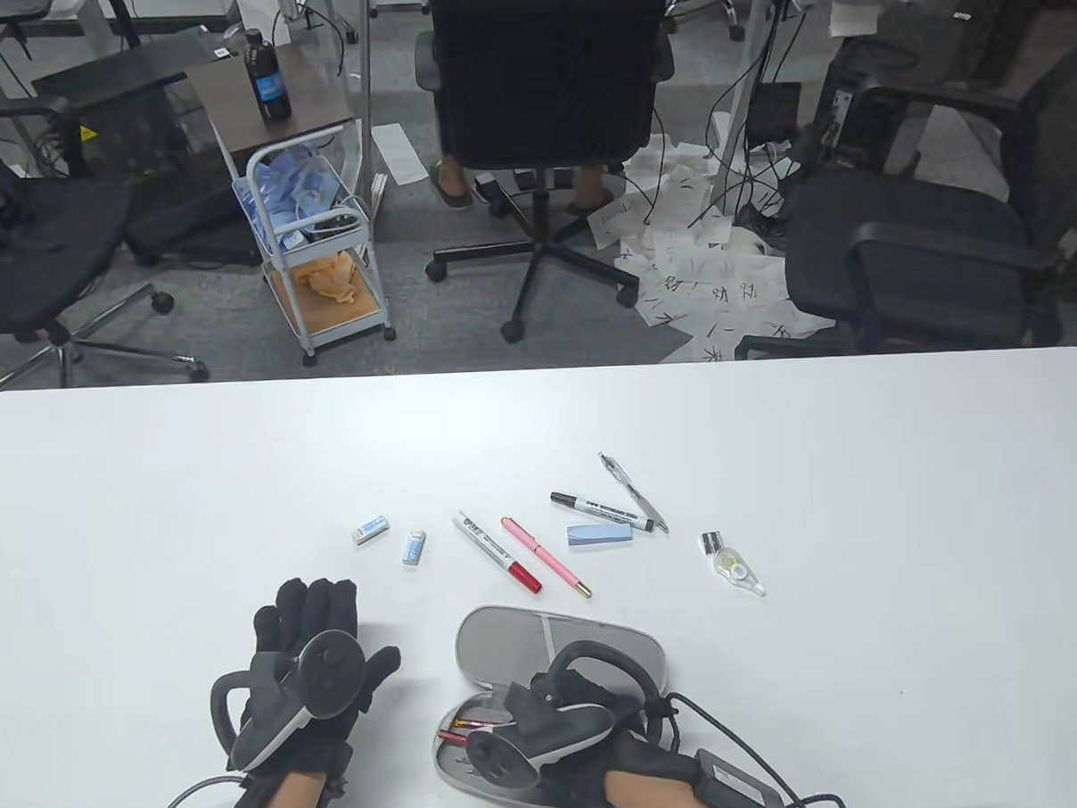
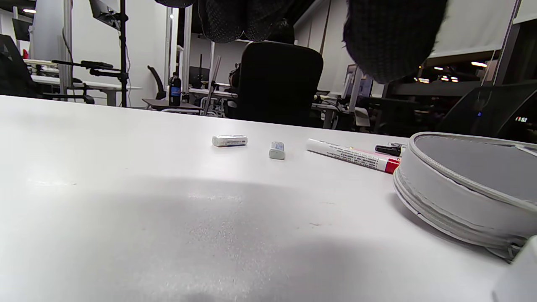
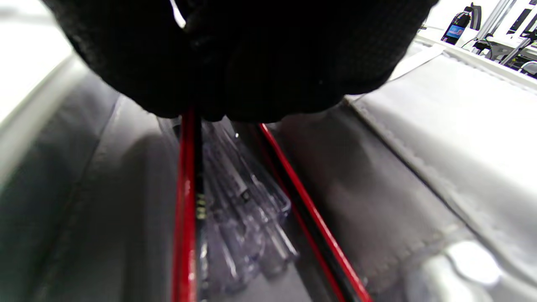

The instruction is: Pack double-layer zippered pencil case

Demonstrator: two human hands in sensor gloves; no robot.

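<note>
The grey pencil case lies open near the table's front edge, its lid (image 1: 558, 640) flipped back and its lower half (image 1: 460, 764) toward me. My right hand (image 1: 525, 704) reaches into the lower half. In the right wrist view its bunched fingers (image 3: 251, 63) grip the top end of a red-and-black pencil (image 3: 186, 209). A second such pencil (image 3: 310, 209) and clear plastic pens (image 3: 243, 201) lie beside it. My left hand (image 1: 338, 622) rests flat and open on the table left of the case, holding nothing; its fingers (image 2: 390, 42) hang in above the case's edge (image 2: 461, 188).
Loose items lie beyond the case: two erasers (image 1: 370, 528) (image 1: 414, 547), a red-capped white marker (image 1: 496, 553), a pink pen (image 1: 545, 555), a black-capped marker (image 1: 597, 509), a clear pen (image 1: 632, 492), a blue wedge (image 1: 600, 533) and a correction tape (image 1: 737, 567).
</note>
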